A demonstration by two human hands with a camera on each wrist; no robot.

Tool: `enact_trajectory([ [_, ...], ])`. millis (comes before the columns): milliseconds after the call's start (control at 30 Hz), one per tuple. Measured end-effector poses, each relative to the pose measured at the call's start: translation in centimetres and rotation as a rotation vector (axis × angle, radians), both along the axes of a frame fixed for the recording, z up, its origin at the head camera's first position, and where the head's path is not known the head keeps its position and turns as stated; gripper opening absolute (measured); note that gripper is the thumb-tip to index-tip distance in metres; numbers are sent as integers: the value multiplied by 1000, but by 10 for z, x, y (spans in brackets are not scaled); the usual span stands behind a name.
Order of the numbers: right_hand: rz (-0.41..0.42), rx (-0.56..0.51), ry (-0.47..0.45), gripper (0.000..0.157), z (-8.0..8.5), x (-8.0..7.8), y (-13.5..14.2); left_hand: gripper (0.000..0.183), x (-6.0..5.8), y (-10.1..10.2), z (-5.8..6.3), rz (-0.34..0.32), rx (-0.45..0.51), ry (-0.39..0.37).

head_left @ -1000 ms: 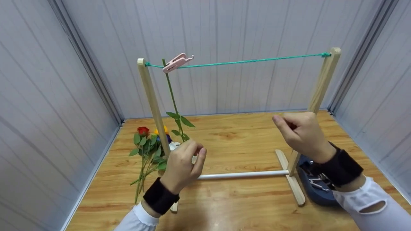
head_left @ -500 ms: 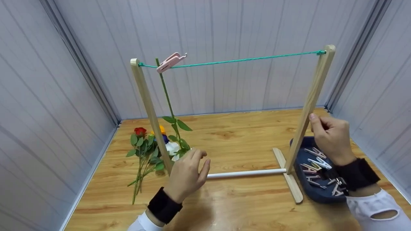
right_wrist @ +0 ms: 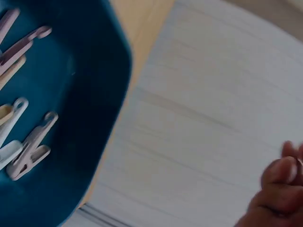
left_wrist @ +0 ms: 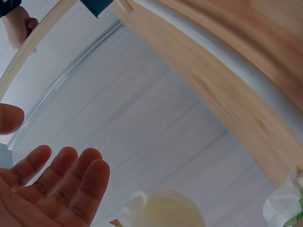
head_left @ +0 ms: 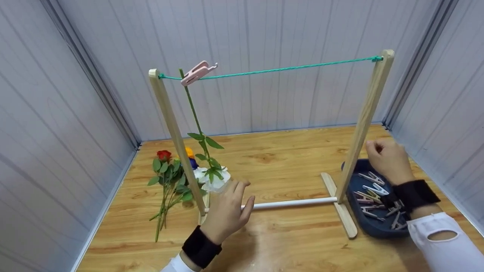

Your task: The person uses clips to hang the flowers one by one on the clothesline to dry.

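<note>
well, the white flower (head_left: pixel 203 142) hangs head down near the left end of the cord (head_left: pixel 280 69), its stem nipped by a pink clip (head_left: pixel 196 74). the left hand (head_left: pixel 228 209) is just beside its bloom, fingers loose, holding nothing. the right hand (head_left: pixel 393 160), near the tray (head_left: pixel 374 228) with more clips (head_left: pixel 375 189), is curled in, nothing visible inside. a red rose (head_left: pixel 163 155) lies left of the rack's left post (head_left: pixel 174 136)

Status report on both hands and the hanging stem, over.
Left hand open, empty. Right hand curled, nothing visible in it, near tray. Stem hangs from cord by pink clip. Possible obstacle: post between hands.
</note>
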State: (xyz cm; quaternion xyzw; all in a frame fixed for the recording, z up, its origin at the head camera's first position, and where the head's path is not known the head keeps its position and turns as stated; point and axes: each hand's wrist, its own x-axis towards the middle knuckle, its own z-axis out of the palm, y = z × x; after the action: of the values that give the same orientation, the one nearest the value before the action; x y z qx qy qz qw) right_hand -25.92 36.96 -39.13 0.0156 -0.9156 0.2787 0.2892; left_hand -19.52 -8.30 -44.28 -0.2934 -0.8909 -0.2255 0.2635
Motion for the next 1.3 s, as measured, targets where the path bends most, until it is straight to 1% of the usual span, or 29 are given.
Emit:
enact_trajectory([
  [133,55,115,-245,27,-11,-12,13,35,2,0,-3,-6,-12,-60],
  [233,90,164,-410,22,-16,-23,21,40,4,0,-5,0,-24,-82],
  [300,117,201,-477,21,-20,-30,24,44,5,1,-7,9,-37,-93],
  [367,142,235,-509,18,-25,-36,27,47,7,3,-9,19,-49,-108],
  [500,199,291,-513,14,-41,-45,30,49,10,7,-15,13,-60,-153],
  [600,249,324,-480,9,-53,-49,33,48,10,11,-19,1,-65,-179],
  [667,281,352,-454,10,-62,-50,35,48,10,14,-21,-3,-72,-187],
  [733,290,393,-433,11,-69,-50,37,48,11,16,-23,-3,-76,-195],
  [800,274,420,-440,8,-75,-48,38,48,11,17,-23,-2,-79,-204],
  [967,193,429,-474,5,-78,-39,35,48,10,19,-24,-4,-81,-225],
  [1067,162,434,-460,6,-79,-36,33,47,10,19,-24,-9,-80,-226],
  [1133,162,438,-445,7,-80,-36,33,46,10,19,-24,-12,-73,-223],
  [1200,179,455,-423,10,-81,-37,35,45,10,19,-25,-13,-67,-229],
  [1300,197,455,-426,12,-77,-38,41,44,10,19,-25,-19,-53,-238],
])
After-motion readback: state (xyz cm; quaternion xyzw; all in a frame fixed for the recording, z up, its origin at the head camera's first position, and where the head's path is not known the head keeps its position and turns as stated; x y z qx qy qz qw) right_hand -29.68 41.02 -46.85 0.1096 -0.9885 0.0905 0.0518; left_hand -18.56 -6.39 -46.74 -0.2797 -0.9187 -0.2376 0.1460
